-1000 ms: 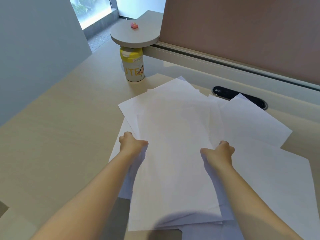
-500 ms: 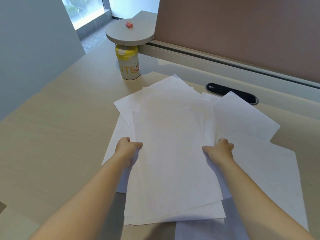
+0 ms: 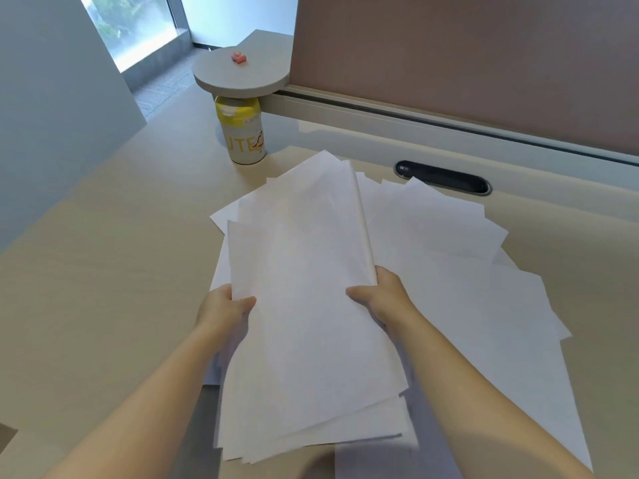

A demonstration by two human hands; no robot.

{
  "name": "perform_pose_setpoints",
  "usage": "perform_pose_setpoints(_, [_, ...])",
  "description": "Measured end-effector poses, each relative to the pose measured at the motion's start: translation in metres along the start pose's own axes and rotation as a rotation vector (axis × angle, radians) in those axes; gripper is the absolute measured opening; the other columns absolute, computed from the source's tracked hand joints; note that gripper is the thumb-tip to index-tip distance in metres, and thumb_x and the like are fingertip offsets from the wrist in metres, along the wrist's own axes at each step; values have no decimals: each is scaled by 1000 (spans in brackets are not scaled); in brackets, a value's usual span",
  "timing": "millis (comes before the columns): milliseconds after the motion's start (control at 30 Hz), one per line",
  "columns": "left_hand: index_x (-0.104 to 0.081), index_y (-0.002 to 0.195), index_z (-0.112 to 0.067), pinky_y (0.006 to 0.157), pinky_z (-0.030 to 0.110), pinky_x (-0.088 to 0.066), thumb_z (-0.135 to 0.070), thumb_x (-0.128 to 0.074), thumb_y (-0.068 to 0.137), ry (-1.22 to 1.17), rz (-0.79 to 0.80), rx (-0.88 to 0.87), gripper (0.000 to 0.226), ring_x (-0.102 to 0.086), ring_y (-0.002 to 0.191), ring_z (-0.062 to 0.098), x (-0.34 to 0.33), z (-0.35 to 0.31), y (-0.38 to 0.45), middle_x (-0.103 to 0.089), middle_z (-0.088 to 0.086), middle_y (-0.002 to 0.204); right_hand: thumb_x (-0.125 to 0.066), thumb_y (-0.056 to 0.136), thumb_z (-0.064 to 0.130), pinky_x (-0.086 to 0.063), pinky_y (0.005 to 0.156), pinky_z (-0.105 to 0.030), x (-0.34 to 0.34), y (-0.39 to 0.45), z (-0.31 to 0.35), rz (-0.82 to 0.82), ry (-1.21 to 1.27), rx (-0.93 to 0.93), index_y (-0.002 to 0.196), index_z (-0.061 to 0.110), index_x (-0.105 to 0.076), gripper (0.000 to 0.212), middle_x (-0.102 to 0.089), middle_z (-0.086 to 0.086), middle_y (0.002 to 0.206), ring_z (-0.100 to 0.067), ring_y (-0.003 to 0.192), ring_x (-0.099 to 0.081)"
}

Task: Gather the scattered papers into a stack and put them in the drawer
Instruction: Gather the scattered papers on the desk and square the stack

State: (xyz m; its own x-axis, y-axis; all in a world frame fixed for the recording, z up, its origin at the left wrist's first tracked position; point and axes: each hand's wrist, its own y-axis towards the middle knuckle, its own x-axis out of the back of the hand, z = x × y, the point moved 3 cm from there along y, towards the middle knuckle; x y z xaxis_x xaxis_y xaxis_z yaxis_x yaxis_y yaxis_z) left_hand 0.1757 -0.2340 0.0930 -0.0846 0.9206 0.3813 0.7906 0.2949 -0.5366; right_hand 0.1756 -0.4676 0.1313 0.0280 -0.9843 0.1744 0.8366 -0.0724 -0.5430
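A bundle of white papers [image 3: 304, 305] is held above the beige desk [image 3: 103, 271], its right edge raised. My left hand [image 3: 221, 307] grips the bundle's left edge, thumb on top. My right hand [image 3: 383, 295] grips the right edge, fingers underneath. Several more white sheets [image 3: 466, 281] lie spread on the desk to the right, partly under the bundle. One sheet's edge [image 3: 218, 271] shows under my left hand. No drawer is in view.
A yellow and white bottle [image 3: 243, 133] stands at the back of the desk under a round grey shelf [image 3: 242, 79] with a small pink object [image 3: 238, 57]. A black cable slot [image 3: 442, 177] sits behind the papers. A brown partition [image 3: 466, 63] closes the far side.
Both hands have pulled several sheets together into one bundle and lifted it, the right edge rising. My right hand moved left toward the middle. The sheets on the right stayed down.
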Motion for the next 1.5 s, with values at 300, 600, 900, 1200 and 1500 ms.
perform_pose_setpoints(300, [-54,77,-5,79,36,-44,-6,-53,89,-172,115,32,12,-52,89,25,1,8,-4,-57,10,85,-54,77,-7,-43,72,-31,10,-10,-31,-171,19,-43,104,1,-55,28,-53,-13,94,-26,83,-51])
perform_pose_setpoints(600, [-50,96,-9,60,28,-44,-16,-51,90,-137,66,29,9,-60,65,26,10,11,-5,-55,11,79,-55,76,-10,-43,76,-31,-19,-11,-28,-194,17,0,107,6,-48,36,-50,-10,94,-26,88,-50])
perform_pose_setpoints(900, [-54,94,-7,77,32,-41,-2,-58,84,-246,-53,-121,12,-54,91,23,15,-25,-30,-61,9,89,-60,76,-15,-43,84,-29,5,-24,0,-214,314,122,94,3,-53,26,-55,-1,75,-16,73,-53])
perform_pose_setpoints(1200, [-57,106,7,97,41,-45,-12,-58,86,10,129,-45,28,-57,114,36,-82,-37,-63,-62,26,104,-57,78,-14,-47,83,-34,99,-42,-43,-292,314,9,113,-7,-55,36,-59,-13,111,-33,100,-58])
perform_pose_setpoints(1500, [-52,102,1,109,54,-25,-28,-46,92,663,-124,-91,31,-24,136,40,-109,-18,-67,-46,18,128,-39,90,48,6,116,-46,139,-29,-91,-224,-756,-197,147,15,10,82,15,-11,158,-33,144,15])
